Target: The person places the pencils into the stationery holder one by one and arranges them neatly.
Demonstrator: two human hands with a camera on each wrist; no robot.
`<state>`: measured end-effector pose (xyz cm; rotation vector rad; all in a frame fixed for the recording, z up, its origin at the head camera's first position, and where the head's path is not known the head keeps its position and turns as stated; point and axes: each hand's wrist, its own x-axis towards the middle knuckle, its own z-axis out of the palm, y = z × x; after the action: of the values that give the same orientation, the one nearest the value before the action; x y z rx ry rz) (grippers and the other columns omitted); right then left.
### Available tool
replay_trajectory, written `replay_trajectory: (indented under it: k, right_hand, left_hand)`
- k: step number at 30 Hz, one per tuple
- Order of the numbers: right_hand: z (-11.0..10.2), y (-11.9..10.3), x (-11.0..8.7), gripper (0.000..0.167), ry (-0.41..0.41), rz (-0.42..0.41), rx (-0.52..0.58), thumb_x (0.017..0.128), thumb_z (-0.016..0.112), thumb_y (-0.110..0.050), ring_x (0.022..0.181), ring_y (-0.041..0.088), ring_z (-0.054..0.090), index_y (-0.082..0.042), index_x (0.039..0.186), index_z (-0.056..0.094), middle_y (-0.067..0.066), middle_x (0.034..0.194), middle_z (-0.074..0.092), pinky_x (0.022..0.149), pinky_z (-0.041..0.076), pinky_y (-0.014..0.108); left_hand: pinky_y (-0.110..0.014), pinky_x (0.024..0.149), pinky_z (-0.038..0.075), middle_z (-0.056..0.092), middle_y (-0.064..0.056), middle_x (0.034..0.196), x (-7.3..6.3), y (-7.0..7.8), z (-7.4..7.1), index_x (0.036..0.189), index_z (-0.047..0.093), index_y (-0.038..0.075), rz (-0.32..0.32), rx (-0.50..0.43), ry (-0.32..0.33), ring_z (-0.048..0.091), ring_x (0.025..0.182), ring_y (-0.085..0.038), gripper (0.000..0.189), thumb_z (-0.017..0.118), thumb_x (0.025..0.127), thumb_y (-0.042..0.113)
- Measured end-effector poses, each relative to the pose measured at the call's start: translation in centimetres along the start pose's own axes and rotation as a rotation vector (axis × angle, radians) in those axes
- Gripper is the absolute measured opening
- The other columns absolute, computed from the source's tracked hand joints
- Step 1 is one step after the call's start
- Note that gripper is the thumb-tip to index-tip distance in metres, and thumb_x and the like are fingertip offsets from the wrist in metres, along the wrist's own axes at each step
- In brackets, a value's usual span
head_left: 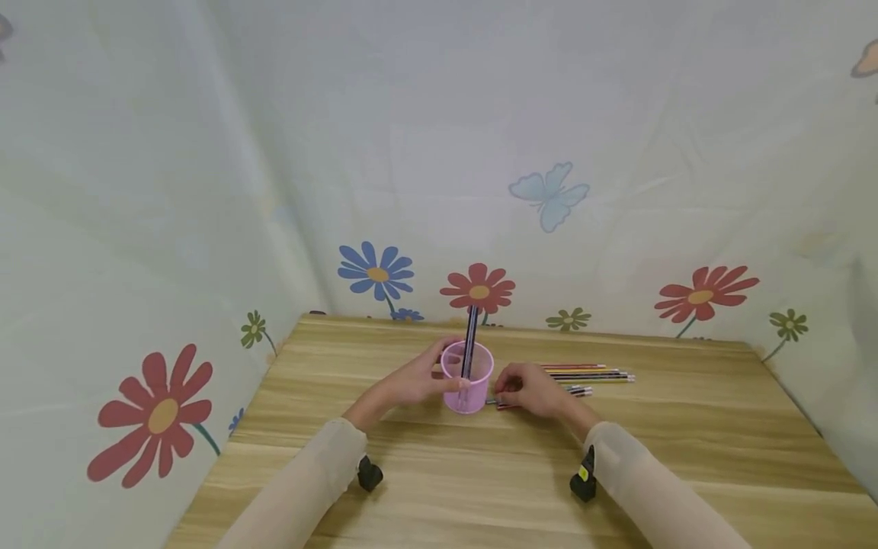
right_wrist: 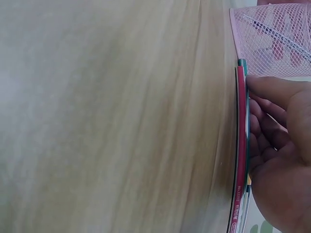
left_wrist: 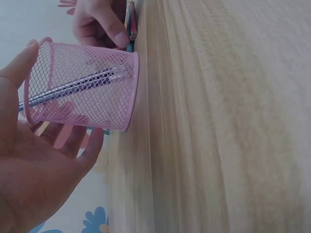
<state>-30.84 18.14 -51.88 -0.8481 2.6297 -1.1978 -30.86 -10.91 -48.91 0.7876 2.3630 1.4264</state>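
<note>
A pink mesh pen cup (head_left: 456, 402) stands upright on the wooden table, with dark striped pencils (head_left: 470, 335) leaning inside it. My left hand (head_left: 414, 379) holds the cup from the left, thumb across the near side and fingers round the far side. Just right of the cup, my right hand (head_left: 533, 389) is down at the tabletop, its thumb and fingers pinching a green pencil (right_wrist: 242, 63) near its end. A red pencil (right_wrist: 241, 116) lies right alongside the green one, partly under the hand in the head view.
Several pencils (head_left: 590, 375), red, yellow and dark ones, lie in a row behind and right of my right hand. White-ended pencils (head_left: 581, 391) stick out past that hand. A flowered curtain (head_left: 425, 152) surrounds the wooden table (head_left: 480, 480).
</note>
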Motion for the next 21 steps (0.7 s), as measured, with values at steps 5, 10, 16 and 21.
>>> replay_trajectory:
  k: [5,10,16,21]
  right_hand:
    - [-0.12,0.06,0.18,0.010,-0.048,0.005,0.020,0.092,0.081,-0.005,0.083,0.011,0.063,-0.004,0.097,0.073,-0.001,0.090,0.070,0.074,0.054,0.025]
    - [-0.12,-0.08,0.08,0.009,-0.069,0.036,0.020,0.092,0.079,-0.003,0.082,0.011,0.062,-0.003,0.097,0.072,-0.001,0.088,0.070,0.074,0.053,0.025]
    - [-0.04,-0.29,0.20,0.009,-0.089,0.038,0.032,0.092,0.079,-0.003,0.081,0.011,0.061,-0.002,0.097,0.071,-0.002,0.087,0.068,0.073,0.054,0.025]
    - [-0.02,-0.20,0.15,0.010,-0.090,0.049,0.037,0.092,0.079,-0.002,0.079,0.010,0.060,-0.002,0.097,0.070,-0.002,0.085,0.067,0.072,0.053,0.024]
  left_hand:
    - [-0.047,0.117,0.046,0.044,-0.005,0.159,0.05,0.06,0.02,0.163,0.032,0.021,0.030,-0.014,-0.001,0.044,0.146,-0.024,0.084,0.080,0.096,0.039]
    - [-0.048,0.117,0.045,0.044,-0.005,0.159,0.08,0.06,0.06,0.164,0.032,0.021,0.033,-0.016,-0.014,0.045,0.146,-0.026,0.084,0.080,0.097,0.038]
    - [-0.048,0.117,0.045,0.043,-0.002,0.159,-0.04,-0.07,0.04,0.163,0.032,0.025,0.013,0.006,-0.008,0.045,0.146,-0.024,0.085,0.080,0.095,0.041]
    - [-0.045,0.117,0.046,0.043,0.000,0.159,0.24,-0.20,0.08,0.162,0.031,0.028,0.019,0.010,-0.016,0.045,0.146,-0.021,0.084,0.080,0.095,0.042]
